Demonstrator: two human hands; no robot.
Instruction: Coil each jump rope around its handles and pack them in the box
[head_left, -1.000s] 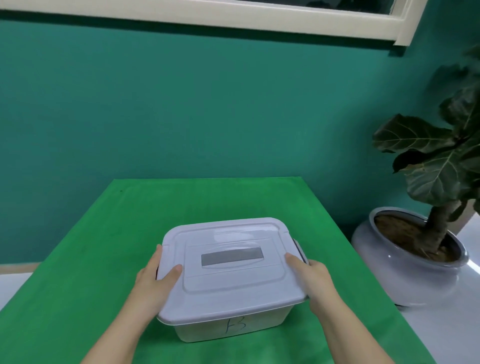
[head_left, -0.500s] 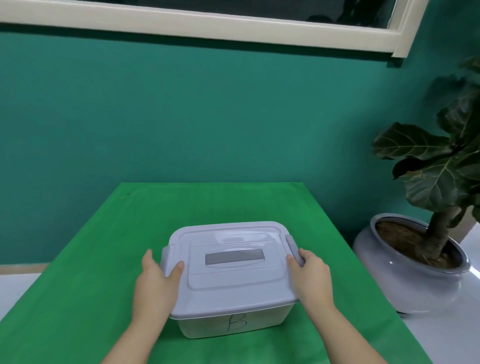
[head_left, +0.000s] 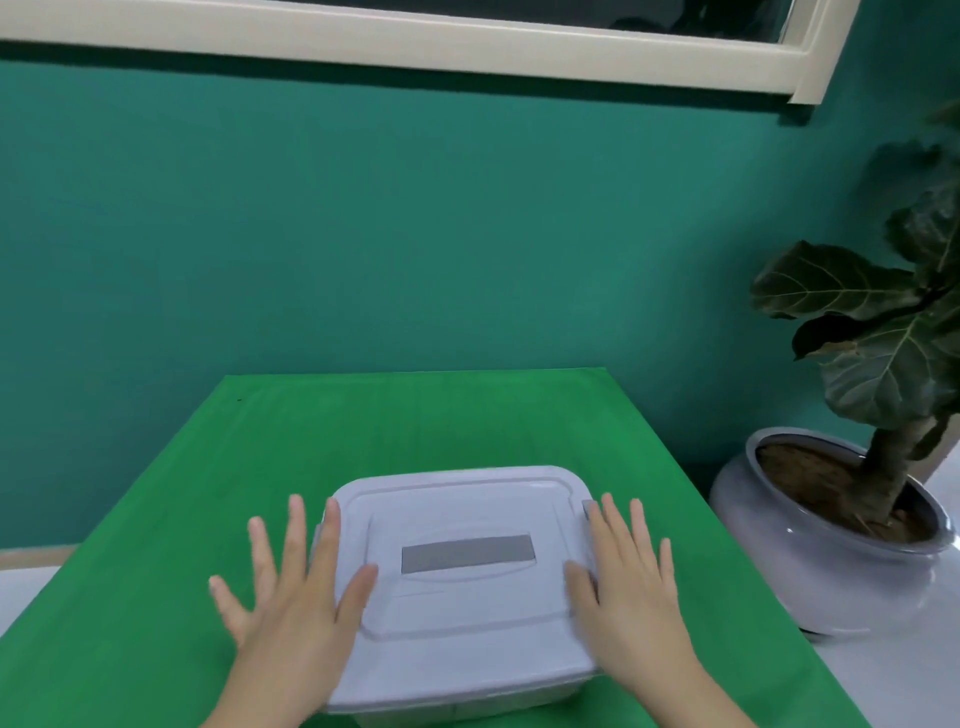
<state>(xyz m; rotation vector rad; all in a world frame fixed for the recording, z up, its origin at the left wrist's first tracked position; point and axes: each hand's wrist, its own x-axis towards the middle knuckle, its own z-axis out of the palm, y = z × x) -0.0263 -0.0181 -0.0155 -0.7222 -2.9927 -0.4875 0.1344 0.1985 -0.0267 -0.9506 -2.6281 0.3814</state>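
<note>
Lidded storage box (head_left: 462, 587) sits on surface (head_left: 415, 415), near its front edge. Left hand (head_left: 291, 603) at box's left side, right hand (head_left: 628, 587) at its right. Potted plant (head_left: 852, 509) right of box, off the surface. Wall (head_left: 363, 234) behind.

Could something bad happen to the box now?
Maybe. The pale lilac plastic box with its lid on sits near the front of the green table cloth, so a nudge from the open left hand or right hand might slide it off. I cannot tell whether the side latches are clipped.
</note>
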